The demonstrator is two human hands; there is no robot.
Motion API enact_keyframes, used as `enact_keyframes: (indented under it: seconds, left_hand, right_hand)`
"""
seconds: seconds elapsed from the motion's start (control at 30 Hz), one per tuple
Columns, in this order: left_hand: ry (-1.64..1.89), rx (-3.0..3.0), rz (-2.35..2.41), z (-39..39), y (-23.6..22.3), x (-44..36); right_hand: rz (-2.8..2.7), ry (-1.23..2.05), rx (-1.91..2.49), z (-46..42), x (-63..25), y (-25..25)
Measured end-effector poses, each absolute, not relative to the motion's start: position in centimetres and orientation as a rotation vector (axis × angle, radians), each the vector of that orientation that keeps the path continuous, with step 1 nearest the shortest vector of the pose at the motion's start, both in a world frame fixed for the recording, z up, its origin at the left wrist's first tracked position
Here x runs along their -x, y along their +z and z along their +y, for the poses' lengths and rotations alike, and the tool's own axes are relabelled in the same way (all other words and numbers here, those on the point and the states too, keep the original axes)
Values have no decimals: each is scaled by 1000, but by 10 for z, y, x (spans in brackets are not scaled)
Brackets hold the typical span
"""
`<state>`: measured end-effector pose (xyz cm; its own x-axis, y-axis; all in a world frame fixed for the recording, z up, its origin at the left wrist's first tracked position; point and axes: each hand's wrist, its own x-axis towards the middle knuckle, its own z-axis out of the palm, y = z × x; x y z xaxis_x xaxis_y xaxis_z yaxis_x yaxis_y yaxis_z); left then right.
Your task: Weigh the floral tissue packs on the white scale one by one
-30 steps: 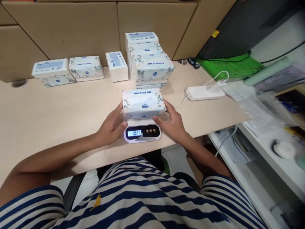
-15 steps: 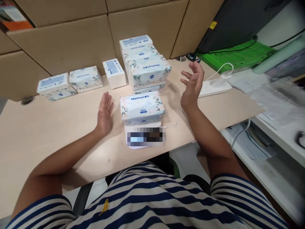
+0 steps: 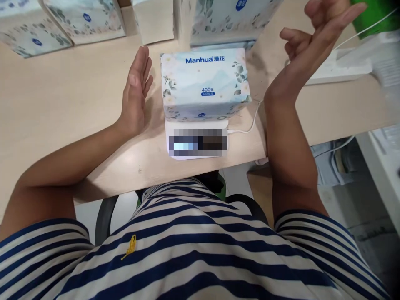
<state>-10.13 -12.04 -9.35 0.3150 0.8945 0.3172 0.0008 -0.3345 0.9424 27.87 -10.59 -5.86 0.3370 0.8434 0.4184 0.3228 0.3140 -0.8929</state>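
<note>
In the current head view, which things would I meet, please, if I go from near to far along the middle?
Striped shirt → scale → tissue pack on it → rear packs.

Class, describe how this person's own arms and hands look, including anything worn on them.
The left hand and right hand are bare, each with separate fingers and no glove. No watch or bracelet shows on either wrist, and the forearms are uncovered. The left sleeve and right sleeve are short, with navy-blue and off-white stripes.
</note>
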Motion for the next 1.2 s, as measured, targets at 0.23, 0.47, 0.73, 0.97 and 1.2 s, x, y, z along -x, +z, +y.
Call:
enact_keyframes:
  seconds: [0.23, 0.47, 0.73, 0.97, 1.2]
  left_hand:
    - [1175, -1690, 704, -116, -106, 104]
    - [1161, -1766, 613, -113, -112, 107]
    - [1164, -1872, 515, -114, -112, 106]
    - [1156, -1909, 530, -116, -112, 105]
    - [1173, -1881, 574, -119, -109, 106]
  right_hand:
    - [-1013, 324, 1063, -119, -256, -54]
    - [-1061, 276, 1114, -122, -253, -54]
    - [-1085, 300, 1081, -119, -254, -58]
    - [-1131, 256, 1120, -114, -262, -67]
    - [-1116, 302, 1237, -116, -260, -65]
